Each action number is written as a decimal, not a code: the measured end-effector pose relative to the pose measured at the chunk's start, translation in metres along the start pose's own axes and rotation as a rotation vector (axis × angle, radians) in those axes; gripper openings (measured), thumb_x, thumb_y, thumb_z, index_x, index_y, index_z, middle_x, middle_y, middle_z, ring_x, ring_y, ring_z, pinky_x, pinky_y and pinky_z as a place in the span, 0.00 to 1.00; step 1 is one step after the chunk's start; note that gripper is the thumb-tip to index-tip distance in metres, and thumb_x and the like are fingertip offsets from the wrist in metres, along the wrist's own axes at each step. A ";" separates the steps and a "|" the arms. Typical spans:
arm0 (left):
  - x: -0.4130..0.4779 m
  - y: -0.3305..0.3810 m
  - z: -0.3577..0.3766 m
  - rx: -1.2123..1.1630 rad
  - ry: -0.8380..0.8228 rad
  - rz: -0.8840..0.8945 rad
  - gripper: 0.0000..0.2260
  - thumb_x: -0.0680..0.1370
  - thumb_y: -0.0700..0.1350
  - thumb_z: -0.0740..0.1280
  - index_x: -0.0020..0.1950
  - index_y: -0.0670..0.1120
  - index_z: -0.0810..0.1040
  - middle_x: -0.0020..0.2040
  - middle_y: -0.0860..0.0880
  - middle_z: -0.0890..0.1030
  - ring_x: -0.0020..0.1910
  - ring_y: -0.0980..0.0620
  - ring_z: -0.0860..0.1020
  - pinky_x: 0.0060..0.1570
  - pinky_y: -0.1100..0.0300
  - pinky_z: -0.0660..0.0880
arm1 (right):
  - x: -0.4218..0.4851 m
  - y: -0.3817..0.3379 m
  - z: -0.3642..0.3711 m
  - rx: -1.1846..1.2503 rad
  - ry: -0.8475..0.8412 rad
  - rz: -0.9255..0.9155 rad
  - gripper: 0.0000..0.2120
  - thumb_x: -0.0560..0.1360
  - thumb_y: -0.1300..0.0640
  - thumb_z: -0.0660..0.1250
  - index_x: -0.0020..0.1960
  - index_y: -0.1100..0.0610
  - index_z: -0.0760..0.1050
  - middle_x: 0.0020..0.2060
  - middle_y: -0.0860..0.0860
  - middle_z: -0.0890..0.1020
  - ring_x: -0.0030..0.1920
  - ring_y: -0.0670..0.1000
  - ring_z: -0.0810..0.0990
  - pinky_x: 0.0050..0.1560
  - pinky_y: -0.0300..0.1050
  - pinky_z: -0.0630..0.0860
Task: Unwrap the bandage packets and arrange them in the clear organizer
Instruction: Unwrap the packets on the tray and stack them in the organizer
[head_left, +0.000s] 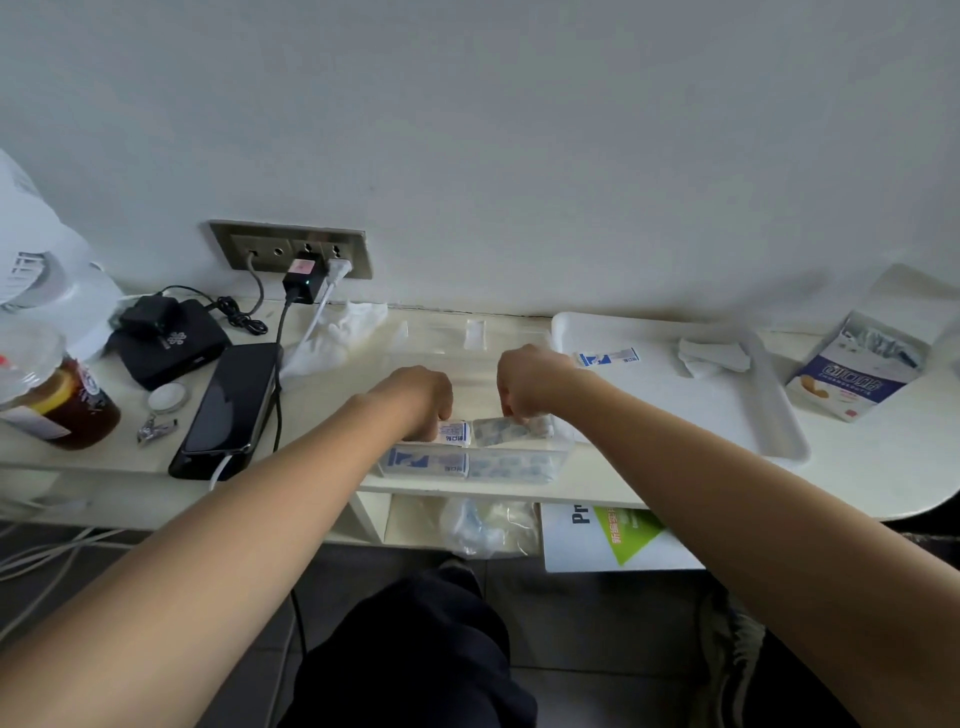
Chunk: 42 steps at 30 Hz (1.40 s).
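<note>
white desk (649, 470), one clear organizer (563, 460); left hand (422, 399), right hand (524, 387) each pinch one bandage packet (457, 432).

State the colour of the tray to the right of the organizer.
White; the tray shows best in the head view.

both bare forearms extended forward, hands close together, backs up.
left hand (423, 397) and right hand (524, 387) sit side by side, just apart, above the worktop (675, 483) near its front edge; wrists bent down, fingers curled under the palms, fingertips mostly hidden, grip undetermined.
</note>
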<state>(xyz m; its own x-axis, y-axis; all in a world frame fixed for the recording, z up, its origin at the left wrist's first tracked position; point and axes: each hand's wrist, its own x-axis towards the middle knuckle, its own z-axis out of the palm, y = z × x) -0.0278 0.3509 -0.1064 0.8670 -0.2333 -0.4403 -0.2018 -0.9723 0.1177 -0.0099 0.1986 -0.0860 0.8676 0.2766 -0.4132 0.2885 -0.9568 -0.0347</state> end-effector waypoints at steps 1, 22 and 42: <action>0.001 -0.001 0.002 -0.011 0.008 -0.003 0.15 0.74 0.37 0.65 0.59 0.47 0.78 0.56 0.49 0.79 0.53 0.47 0.77 0.50 0.62 0.72 | 0.001 0.000 0.003 -0.003 -0.002 0.001 0.13 0.70 0.66 0.68 0.53 0.56 0.80 0.51 0.53 0.81 0.47 0.54 0.79 0.40 0.43 0.72; 0.002 -0.004 0.008 -0.011 0.049 0.008 0.12 0.76 0.44 0.68 0.59 0.48 0.78 0.58 0.47 0.79 0.56 0.46 0.77 0.54 0.57 0.73 | 0.011 -0.001 0.034 0.096 -0.028 -0.126 0.13 0.72 0.60 0.72 0.56 0.52 0.79 0.55 0.51 0.79 0.55 0.54 0.78 0.45 0.42 0.69; 0.038 0.133 -0.038 -0.376 0.494 0.182 0.08 0.74 0.42 0.63 0.48 0.51 0.81 0.42 0.53 0.80 0.45 0.48 0.79 0.46 0.59 0.75 | -0.039 0.181 0.027 0.535 0.420 0.206 0.12 0.73 0.61 0.66 0.55 0.56 0.80 0.49 0.53 0.82 0.52 0.55 0.79 0.52 0.44 0.73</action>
<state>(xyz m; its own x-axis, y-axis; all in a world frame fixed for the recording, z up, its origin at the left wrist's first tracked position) -0.0049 0.2131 -0.0737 0.9597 -0.2730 0.0670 -0.2696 -0.8262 0.4947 -0.0025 0.0126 -0.1004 0.9970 -0.0066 -0.0771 -0.0429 -0.8760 -0.4803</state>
